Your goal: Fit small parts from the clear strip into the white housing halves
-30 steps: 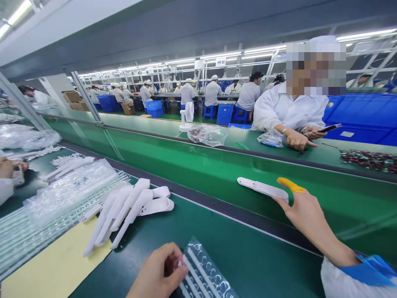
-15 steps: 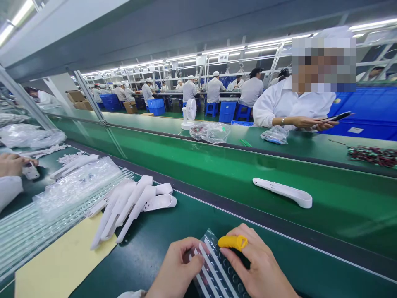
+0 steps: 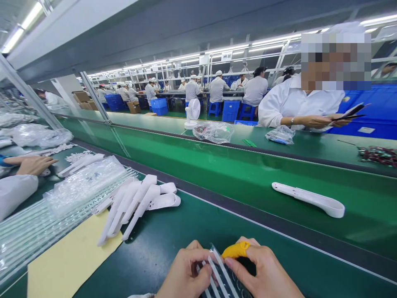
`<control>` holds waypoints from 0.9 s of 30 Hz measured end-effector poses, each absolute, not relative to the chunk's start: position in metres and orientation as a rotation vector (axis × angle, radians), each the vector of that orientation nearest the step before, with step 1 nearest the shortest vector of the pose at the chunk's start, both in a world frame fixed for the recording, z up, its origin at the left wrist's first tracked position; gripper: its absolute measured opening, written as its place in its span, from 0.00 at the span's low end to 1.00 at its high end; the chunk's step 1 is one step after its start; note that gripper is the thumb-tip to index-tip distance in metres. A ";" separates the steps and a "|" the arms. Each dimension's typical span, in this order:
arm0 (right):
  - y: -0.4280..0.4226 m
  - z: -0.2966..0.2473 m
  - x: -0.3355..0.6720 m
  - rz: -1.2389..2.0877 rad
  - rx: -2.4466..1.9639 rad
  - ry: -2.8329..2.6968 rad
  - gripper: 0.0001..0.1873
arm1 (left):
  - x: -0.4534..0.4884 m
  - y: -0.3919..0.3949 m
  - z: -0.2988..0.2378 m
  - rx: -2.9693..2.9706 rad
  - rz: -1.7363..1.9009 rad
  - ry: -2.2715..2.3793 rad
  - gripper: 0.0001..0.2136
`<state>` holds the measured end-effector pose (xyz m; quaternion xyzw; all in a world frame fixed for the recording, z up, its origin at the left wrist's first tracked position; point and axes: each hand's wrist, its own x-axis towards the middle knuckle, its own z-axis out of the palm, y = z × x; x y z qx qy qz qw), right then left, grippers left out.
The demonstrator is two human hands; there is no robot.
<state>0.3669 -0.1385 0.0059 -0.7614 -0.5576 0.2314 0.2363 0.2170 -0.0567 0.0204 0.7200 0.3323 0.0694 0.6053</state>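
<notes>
Down by the table [image 3: 149, 254], the left hand [image 3: 187, 271] pinches the sheet [image 3: 221, 276]. The right hand [image 3: 263, 269] has thumb and finger close together at the sheet's edge; I can't tell if they grip.

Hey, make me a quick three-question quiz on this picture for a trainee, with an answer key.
1. What colour is the finger cover on the right hand? a) blue b) yellow c) white
2. True or false: the left hand is pinching the clear sheet with white strips.
3. In the picture, is the lone white part left or right of the pile of white parts?

Key: 1. b; 2. true; 3. right.
</notes>
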 end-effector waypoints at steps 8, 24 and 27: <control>-0.134 0.001 0.378 0.630 -1.940 -1.396 0.13 | 0.215 -0.056 0.020 1.903 -0.004 0.914 0.12; -0.132 0.006 0.398 0.638 -1.897 -1.249 0.17 | 0.132 0.006 0.022 2.876 0.059 2.062 0.13; -0.132 0.010 0.400 0.561 -1.853 -1.236 0.15 | 0.135 0.004 0.023 2.921 0.358 2.034 0.11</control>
